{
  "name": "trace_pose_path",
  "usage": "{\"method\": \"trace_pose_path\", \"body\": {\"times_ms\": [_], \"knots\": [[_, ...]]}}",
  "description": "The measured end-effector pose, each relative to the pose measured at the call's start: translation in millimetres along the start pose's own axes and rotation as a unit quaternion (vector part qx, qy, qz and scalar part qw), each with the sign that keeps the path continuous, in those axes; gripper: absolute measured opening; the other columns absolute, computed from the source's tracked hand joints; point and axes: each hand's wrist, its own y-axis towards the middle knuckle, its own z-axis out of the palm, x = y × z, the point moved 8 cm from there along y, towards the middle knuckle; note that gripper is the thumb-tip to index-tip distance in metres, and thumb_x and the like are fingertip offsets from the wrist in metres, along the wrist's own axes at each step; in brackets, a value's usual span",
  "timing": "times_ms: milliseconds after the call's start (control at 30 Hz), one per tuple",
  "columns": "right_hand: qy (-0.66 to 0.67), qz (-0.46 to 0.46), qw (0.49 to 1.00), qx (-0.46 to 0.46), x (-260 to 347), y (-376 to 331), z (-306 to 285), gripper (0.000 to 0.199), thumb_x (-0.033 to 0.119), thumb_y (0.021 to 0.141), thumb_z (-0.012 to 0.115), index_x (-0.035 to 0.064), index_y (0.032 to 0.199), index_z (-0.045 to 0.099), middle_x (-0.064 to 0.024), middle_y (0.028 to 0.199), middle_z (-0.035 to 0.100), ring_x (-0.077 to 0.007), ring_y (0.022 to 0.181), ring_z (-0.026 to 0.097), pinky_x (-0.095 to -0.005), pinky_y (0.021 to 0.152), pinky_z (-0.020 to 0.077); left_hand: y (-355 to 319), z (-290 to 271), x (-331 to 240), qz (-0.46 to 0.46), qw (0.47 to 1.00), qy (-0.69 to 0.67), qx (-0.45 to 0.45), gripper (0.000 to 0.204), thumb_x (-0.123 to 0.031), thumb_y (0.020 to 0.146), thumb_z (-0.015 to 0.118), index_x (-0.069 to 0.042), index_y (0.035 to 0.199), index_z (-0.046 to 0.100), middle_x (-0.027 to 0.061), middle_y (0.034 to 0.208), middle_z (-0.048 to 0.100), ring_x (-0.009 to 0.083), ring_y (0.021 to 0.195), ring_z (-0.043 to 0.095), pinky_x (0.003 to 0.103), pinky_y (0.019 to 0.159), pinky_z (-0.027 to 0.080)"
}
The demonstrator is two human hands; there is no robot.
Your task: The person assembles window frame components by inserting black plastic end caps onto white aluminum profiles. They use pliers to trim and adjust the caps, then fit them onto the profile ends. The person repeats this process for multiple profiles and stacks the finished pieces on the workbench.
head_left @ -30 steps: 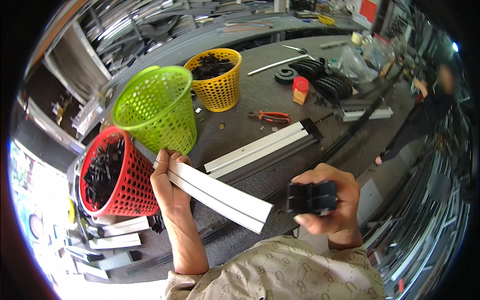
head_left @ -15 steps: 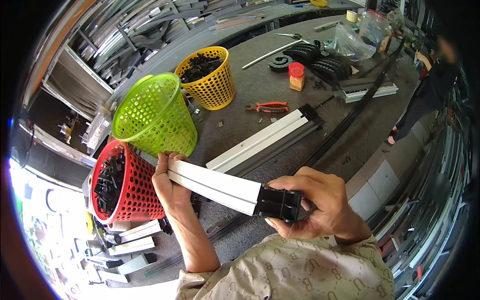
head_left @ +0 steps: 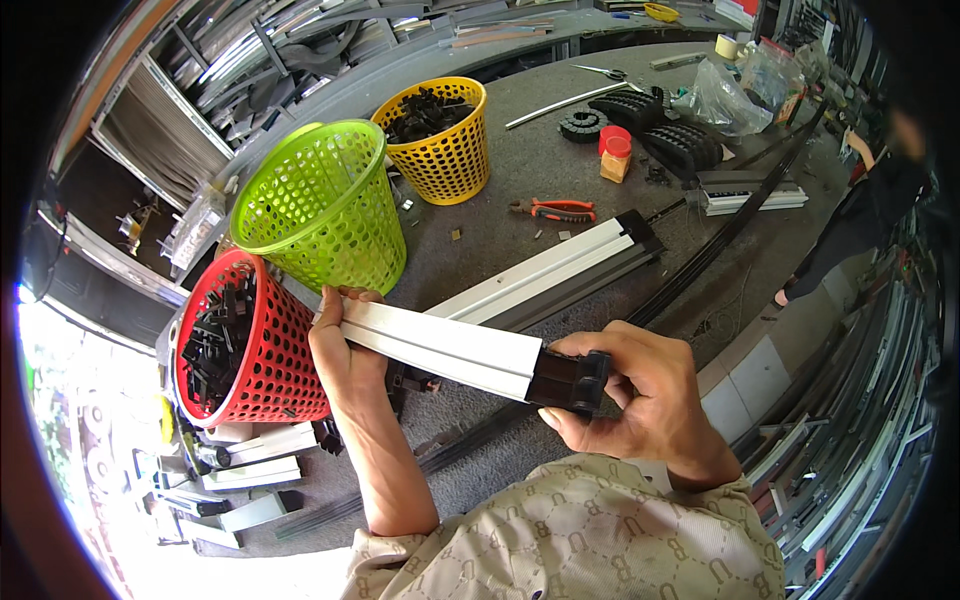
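So the step in hand looks like fitting an end piece. The left hand is closed around the left end of a white strip, holding it up in front of the body. The right hand has a black plastic cap pinched narrow, thumb on the near edge and fingers on the far one. The cap sits right up against the strip's right end and the two look lined up. I can't tell how deep it's seated, or whether any part of it is inside the strip, because the join is too small to make out.

My read is that the next move calls for a straight push along the strip: left hand bracing, right hand keeping the cap square. If it goes in crooked, I'd guess it could jam or sit proud on one edge.

Handy comparison: a second strip lies on the table just beyond, with a black end at its far right. The orange-handled pliers are a bit past that, nobody touching them. Over on the left, the red basket is loaded with small black parts, right next to the left hand, and the green basket stands behind it.
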Motion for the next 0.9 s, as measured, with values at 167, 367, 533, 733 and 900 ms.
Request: {"method": "trace_pose_path", "body": {"times_ms": [167,367,533,733,900], "knots": [[0.007,0.002,1.0,-0.004,-4,2,2,0.038,0.017,0.075,0.093,0.0041,0.106,0.075,-0.0039,0.083,0.067,-0.0076,0.058,0.056,-0.0256,0.05,0.0485,3,-5,-2,0.008,1.0,0.019,-0.015,0.014,-0.015,0.11,0.057,0.0,0.108,0.056,0.0071,0.09,0.055,0.0218,0.078,0.056,0.038,0.076,0.055],[0.011,0.0,1.0,-0.017,-8,4,6,0.039,0.024,0.075,0.092,0.0033,0.104,0.076,-0.0017,0.081,0.07,-0.0036,0.055,0.055,-0.0213,0.043,0.0397,8,-10,1,-0.011,1.0,0.021,-0.006,0.015,-0.016,0.11,0.057,-0.001,0.106,0.055,0.0068,0.088,0.055,0.0215,0.078,0.056,0.04,0.077,0.055],[0.002,0.018,1.0,-0.004,-7,6,10,0.036,0.017,0.076,0.092,0.0044,0.105,0.075,-0.0031,0.083,0.068,-0.0081,0.06,0.058,-0.0255,0.051,0.0482,10,-16,1,-0.016,0.999,0.018,-0.021,0.017,-0.017,0.111,0.056,-0.001,0.105,0.056,0.0063,0.087,0.056,0.0213,0.077,0.056,0.041,0.078,0.055],[0.015,0.058,0.998,0.024,-8,9,11,0.035,0.017,0.076,0.092,0.0047,0.104,0.075,-0.0024,0.081,0.068,-0.0067,0.06,0.058,-0.025,0.05,0.048,14,-21,6,-0.031,0.999,0.018,-0.038,0.018,-0.018,0.111,0.056,-0.001,0.106,0.056,0.0069,0.089,0.058,0.0209,0.078,0.057,0.041,0.079,0.056],[0.024,0.061,0.998,0.017,-6,11,11,0.034,0.016,0.076,0.091,0.006,0.104,0.075,-0.0024,0.08,0.068,-0.0069,0.059,0.057,-0.0252,0.051,0.0486,17,-24,5,-0.029,0.999,0.033,-0.019,0.017,-0.018,0.111,0.056,-0.001,0.105,0.057,0.0066,0.089,0.058,0.0204,0.078,0.058,0.042,0.08,0.056]]}}
